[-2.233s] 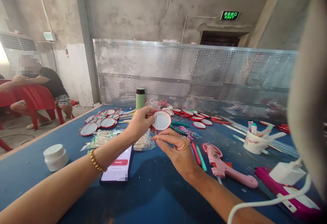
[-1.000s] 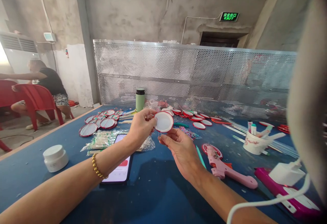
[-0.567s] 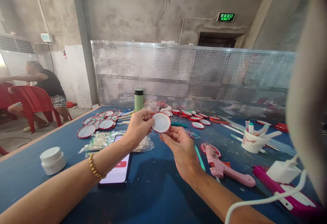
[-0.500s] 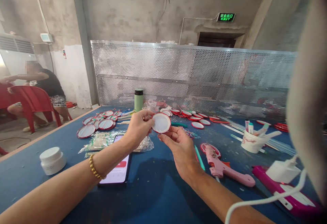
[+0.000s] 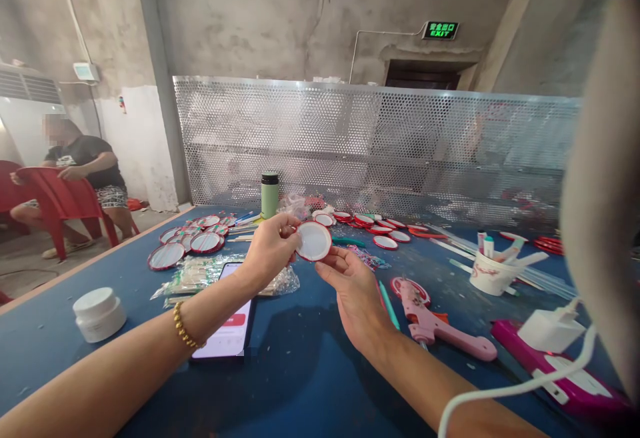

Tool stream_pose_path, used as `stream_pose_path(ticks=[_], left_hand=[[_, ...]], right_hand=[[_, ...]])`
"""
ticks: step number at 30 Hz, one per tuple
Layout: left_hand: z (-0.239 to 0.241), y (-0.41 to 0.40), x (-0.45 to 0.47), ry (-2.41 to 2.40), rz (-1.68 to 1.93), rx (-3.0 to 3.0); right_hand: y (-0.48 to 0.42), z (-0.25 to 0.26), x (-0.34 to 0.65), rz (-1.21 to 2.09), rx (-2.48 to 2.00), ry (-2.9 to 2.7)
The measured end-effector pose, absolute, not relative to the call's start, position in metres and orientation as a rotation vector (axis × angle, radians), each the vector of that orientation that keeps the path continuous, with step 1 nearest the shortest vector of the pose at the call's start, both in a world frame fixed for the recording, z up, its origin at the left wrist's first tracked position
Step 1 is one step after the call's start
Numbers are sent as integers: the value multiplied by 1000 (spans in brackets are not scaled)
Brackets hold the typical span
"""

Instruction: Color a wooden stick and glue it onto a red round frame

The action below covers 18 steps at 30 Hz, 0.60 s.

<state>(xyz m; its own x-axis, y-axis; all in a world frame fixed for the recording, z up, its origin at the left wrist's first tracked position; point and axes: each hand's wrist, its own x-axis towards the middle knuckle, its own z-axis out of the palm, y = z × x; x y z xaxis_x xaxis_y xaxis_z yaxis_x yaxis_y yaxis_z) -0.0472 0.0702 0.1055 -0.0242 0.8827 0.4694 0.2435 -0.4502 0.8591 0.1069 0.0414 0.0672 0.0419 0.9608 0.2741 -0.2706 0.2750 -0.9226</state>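
A round white disc with a red rim (image 5: 314, 241) is held up over the table, its pale face toward me. My left hand (image 5: 274, 246) pinches its left edge between thumb and fingers. At the lower right edge, the closed fingers of my right hand (image 5: 354, 285) grip the same disc, with some fingertips hidden behind it. More red-rimmed discs (image 5: 205, 243) lie in a pile left of my hands, and others (image 5: 385, 243) are scattered behind and to the right. A pink glue gun (image 5: 440, 325) lies right of my right hand, beside a teal pen (image 5: 389, 306).
A phone (image 5: 225, 331) lies under my left forearm, near bagged sticks (image 5: 185, 278). A white jar (image 5: 99, 316) stands left, a green bottle (image 5: 269, 197) behind. On the right are a cup of pens (image 5: 493, 275) and a magenta power strip (image 5: 555, 371) with a white cable. A person sits far left.
Both hands keep hold of the disc, which has shifted very slightly left in view along with the whole scene. The seated person's arm has come down onto the chair back.
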Motion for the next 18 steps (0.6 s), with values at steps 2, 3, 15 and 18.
stream_pose_path(ticks=[2, 3, 15, 18], left_hand=[[105, 69, -46, 1188, 1499, 1736], [105, 68, -46, 1188, 1496, 1754], [109, 62, -43, 1191, 1405, 1858], [111, 63, -44, 1166, 1362, 1833]], right_hand=[[42, 68, 107, 1101, -810, -1134], [42, 69, 107, 1098, -819, -1126], [37, 75, 105, 1199, -821, -1132], [39, 74, 108, 1217, -842, -1165]])
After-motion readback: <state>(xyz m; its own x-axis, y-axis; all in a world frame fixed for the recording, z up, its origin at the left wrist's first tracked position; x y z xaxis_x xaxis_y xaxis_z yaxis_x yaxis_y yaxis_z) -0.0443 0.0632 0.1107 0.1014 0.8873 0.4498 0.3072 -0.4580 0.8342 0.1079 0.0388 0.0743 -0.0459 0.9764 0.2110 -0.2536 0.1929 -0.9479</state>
